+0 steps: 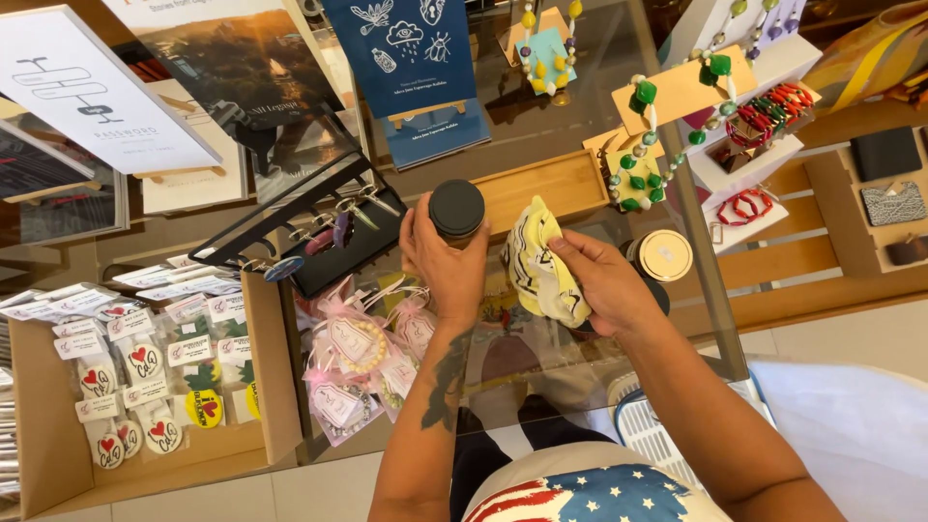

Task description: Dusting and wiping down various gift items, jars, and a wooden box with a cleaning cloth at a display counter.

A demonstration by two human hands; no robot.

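Left hand (447,263) grip round black-lidded jar (456,211); right hand (601,282) clutches yellow cloth (537,273), probably.

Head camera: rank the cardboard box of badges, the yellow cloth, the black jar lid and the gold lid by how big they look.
1. Cardboard box of badges, by far the largest.
2. Yellow cloth, bunched in the right hand.
3. Black jar lid and gold lid: they look about alike, so no ranking. The left hand holds the jar.

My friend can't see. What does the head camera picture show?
A person's left hand holds a small jar with a black lid over a glass counter, and the right hand grips a yellow patterned cloth. Bead necklaces, badges and pink gift bags lie around.
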